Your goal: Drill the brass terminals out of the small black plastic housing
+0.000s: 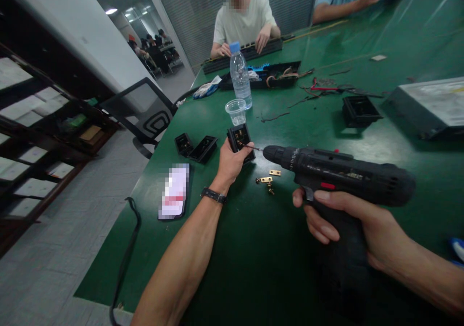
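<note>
The person's left hand (232, 160) is closed around a small black box (248, 136), thumb across its near side, on the near half of the green table (253, 229). The right hand (362, 219) wraps the grip of a power drill (348, 173), a finger at the trigger, and the long bit (254, 147) points left to the box's open face. The step in hand looks like bit work on the brass-coloured parts inside; whether the bit is seated cannot be told. Going on would call for a firmly braced box and a bit kept straight. Brass-coloured plates (266, 180) and screws (270, 188) lie just nearer; a phone (174, 190) and two black housings (203, 149) lie left. Farther off stand a cup (236, 113) and bottle (239, 77), with a co-worker (246, 21) at the far edge, an office chair (141, 108) and shelves (39, 137) at left.
</note>
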Motion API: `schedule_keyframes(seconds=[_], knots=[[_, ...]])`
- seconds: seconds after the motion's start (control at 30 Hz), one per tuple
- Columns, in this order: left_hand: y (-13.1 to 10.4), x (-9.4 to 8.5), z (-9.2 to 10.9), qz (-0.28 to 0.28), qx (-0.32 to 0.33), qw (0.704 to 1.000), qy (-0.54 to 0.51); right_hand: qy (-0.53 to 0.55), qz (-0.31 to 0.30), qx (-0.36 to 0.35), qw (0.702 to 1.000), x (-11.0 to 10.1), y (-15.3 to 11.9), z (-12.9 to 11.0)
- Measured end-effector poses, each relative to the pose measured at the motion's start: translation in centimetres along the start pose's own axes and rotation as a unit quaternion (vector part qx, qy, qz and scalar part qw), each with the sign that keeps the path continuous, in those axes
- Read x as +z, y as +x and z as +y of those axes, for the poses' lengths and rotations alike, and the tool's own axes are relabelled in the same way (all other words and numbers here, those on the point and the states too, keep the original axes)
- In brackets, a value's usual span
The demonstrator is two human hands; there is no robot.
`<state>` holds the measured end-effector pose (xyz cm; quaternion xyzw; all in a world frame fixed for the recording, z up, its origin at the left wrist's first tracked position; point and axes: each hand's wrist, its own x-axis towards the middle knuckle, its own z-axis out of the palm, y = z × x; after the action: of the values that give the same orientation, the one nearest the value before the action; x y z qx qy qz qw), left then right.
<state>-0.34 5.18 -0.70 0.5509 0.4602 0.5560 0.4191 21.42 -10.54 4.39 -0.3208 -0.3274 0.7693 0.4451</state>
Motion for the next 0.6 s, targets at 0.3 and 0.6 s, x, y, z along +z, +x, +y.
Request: schedule_keyframes(seconds=[0.3,0.6], knots=[[-0.19,0.15,0.17,-0.002,0.006,1.0,-0.004,-0.007,0.005,-0.009,1.0,-0.3,-0.01,0.19],[-0.08,0.1,0.11,0.001,0.004,1.0,0.0,-0.011,-0.002,-0.011,1.0,-0.38,-0.02,0.31]])
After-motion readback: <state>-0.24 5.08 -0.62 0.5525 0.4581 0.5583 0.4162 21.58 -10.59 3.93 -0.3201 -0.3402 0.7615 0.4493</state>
